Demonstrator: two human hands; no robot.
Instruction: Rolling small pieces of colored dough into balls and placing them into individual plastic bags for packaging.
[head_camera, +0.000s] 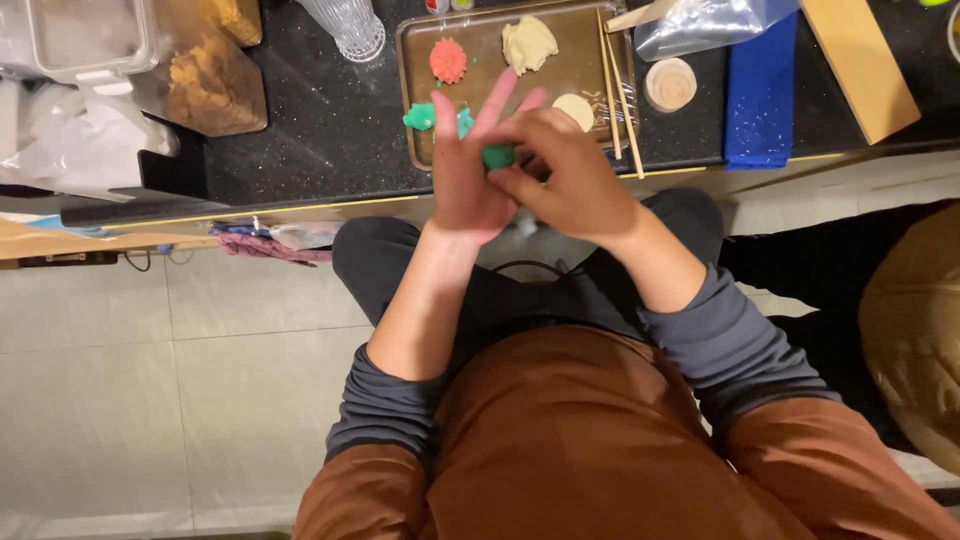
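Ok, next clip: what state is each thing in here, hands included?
Left hand: raised, fingers spread, touching the green clay.
Right hand: pinching the green clay.
Green clay: held between both hands, above the tray's edge.
Tray: flat on the dark counter.
Red clay piece: spiky, lying on the tray.
Beige clay lump: lying on the tray, untouched.
Wooden sticks: lying along the tray's right side.

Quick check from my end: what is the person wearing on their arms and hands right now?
Both hands are bare: no gloves, rings or watch show on the left hand or the right hand. Each arm has a dark grey long sleeve pushed up toward the elbow, left sleeve, right sleeve, leaving the forearms uncovered. A rust-brown sleeveless garment covers the torso.
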